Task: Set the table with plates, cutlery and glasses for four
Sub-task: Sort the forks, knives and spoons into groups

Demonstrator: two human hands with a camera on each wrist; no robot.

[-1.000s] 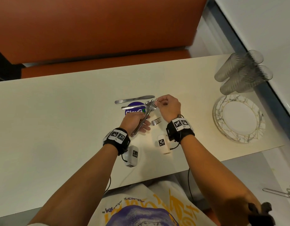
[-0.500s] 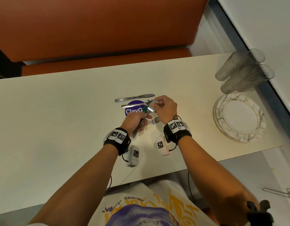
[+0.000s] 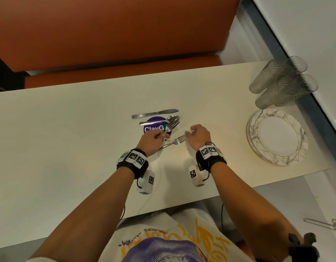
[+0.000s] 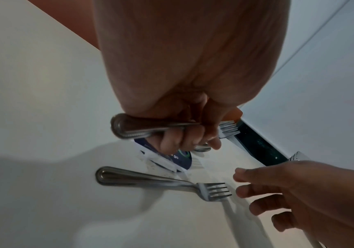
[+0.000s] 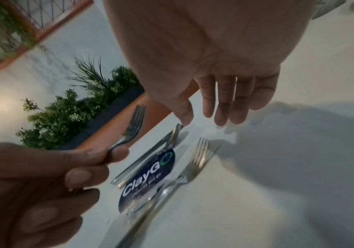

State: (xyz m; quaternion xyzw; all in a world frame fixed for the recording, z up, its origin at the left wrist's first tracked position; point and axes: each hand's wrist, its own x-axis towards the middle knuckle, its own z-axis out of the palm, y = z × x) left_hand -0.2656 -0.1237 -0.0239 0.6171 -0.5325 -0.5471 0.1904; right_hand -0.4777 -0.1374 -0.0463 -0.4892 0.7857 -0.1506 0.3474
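Observation:
My left hand point(image 3: 155, 138) grips the handle of a fork point(image 3: 171, 126) and holds it low over the purple round sticker point(image 3: 153, 127). In the left wrist view the fork's handle point(image 4: 142, 128) looks doubled, so it may be two forks. Another fork point(image 3: 175, 141) lies flat on the cream table point(image 3: 68, 129) between my hands. My right hand point(image 3: 196, 134) hovers open just right of that fork's tines and holds nothing. A spoon point(image 3: 172, 118) and a knife point(image 3: 154, 113) lie side by side just beyond the sticker. The lying fork point(image 5: 195, 161) points toward the relaxed right fingers point(image 5: 225, 104).
A stack of marbled, gold-lined plates point(image 3: 276, 137) sits at the table's right end. Several clear ribbed glasses point(image 3: 282, 82) stand behind it. An orange bench point(image 3: 116, 35) runs along the far edge. A wall and a dark strip border the right side.
My right hand has let go of the cutlery tips it pinched above the sticker and drawn back toward me, open. The left hand has sunk lower with its fork. The spoon's bowl now shows.

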